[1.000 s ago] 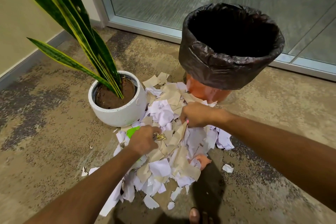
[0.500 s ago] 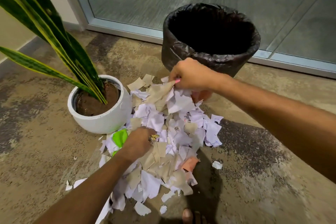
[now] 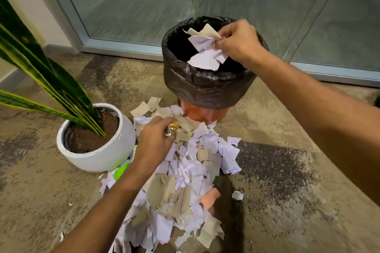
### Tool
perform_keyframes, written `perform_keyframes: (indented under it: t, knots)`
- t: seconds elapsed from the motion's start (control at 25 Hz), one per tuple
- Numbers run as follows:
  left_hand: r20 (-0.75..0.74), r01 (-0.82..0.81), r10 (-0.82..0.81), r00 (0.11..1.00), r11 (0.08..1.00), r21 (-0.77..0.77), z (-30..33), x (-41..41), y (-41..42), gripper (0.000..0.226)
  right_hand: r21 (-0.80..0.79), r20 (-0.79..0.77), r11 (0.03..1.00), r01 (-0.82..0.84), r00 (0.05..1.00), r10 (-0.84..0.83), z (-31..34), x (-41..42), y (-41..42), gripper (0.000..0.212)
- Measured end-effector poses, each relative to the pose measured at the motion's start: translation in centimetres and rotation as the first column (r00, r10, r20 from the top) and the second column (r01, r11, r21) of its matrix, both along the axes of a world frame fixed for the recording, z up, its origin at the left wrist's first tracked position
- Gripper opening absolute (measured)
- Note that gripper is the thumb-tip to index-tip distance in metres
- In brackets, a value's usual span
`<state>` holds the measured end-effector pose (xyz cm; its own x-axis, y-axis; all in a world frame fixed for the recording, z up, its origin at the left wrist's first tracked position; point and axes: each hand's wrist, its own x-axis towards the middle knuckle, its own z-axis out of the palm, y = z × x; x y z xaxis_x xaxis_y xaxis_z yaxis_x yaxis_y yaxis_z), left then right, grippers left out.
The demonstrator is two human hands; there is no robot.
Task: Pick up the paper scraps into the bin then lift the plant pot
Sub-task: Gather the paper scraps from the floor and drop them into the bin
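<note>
On the far left, long green leaves with yellow edges stick up out of a white pot. The pot sits on the floor and is full of brown dirt. Just beside the pot, a bit of bright green paper peeks out from under the arm.

Next comes the left hand. It is low over the top of the pile, fingers curled down into the paper. It has a gold ring on it. I cannot tell if it has grabbed any paper.

The scraps lie in a big messy pile on the floor. They are white and tan. The pile runs from the foot of the bin down to the bottom edge. One small white bit lies apart on the right.

The bin stands behind the pile. It is orange at the bottom, with a black bag over the top.

The right hand is above the open bin. Its fingers pinch a bunch of white and tan paper, which hangs over the hole.

Behind it all is a glass wall.
</note>
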<state>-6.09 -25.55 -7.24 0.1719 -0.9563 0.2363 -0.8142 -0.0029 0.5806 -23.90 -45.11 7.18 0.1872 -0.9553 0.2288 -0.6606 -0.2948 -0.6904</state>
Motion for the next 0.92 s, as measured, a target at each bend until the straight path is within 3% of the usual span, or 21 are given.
perform_keyframes:
  t: [0.12, 0.24, 0.4, 0.52, 0.6, 0.8, 0.92]
  knots:
    - [-0.126, -0.051, 0.020, 0.992, 0.968, -0.246, 4.1, -0.8, -1.3, 0.034, 0.022, -0.031, 1.000, 0.007, 1.000, -0.006, -1.0, -0.6, -0.6, 0.003]
    - [-0.138, -0.083, 0.033, 0.990, 0.923, -0.376, 8.6, -1.8, -4.7, 0.035, 0.019, -0.043, 1.000, -0.015, 0.999, 0.016, -1.3, -0.6, -0.7, 0.018]
    - [0.020, -0.058, 0.064, 0.998, 0.974, -0.221, 13.7, -2.9, -11.5, 0.057, -0.008, -0.074, 0.998, -0.064, 0.995, 0.063, -1.0, -0.4, -0.5, 0.044]
    - [0.102, -0.041, 0.035, 0.994, 0.998, 0.055, 15.7, -3.1, -14.3, 0.096, -0.138, -0.150, 0.988, -0.073, 0.987, 0.052, -0.5, -0.6, 0.3, 0.036]
    - [0.101, -0.042, 0.030, 0.994, 0.993, 0.114, 15.9, -2.9, -14.8, 0.110, -0.237, -0.141, 0.968, -0.088, 0.988, 0.055, -0.1, -0.7, 1.5, 0.027]
    - [0.119, 0.041, -0.022, 0.993, 0.986, -0.160, 11.9, -2.3, -9.7, 0.076, -0.459, -0.186, 0.856, -0.238, 0.968, 0.170, -1.7, 0.0, 6.3, 0.020]
    - [0.055, 0.106, -0.101, 0.993, 0.988, -0.112, 6.7, -1.5, -4.2, 0.061, -0.380, -0.340, 0.795, -0.473, 0.871, 0.355, -5.6, 0.9, 10.5, 0.019]
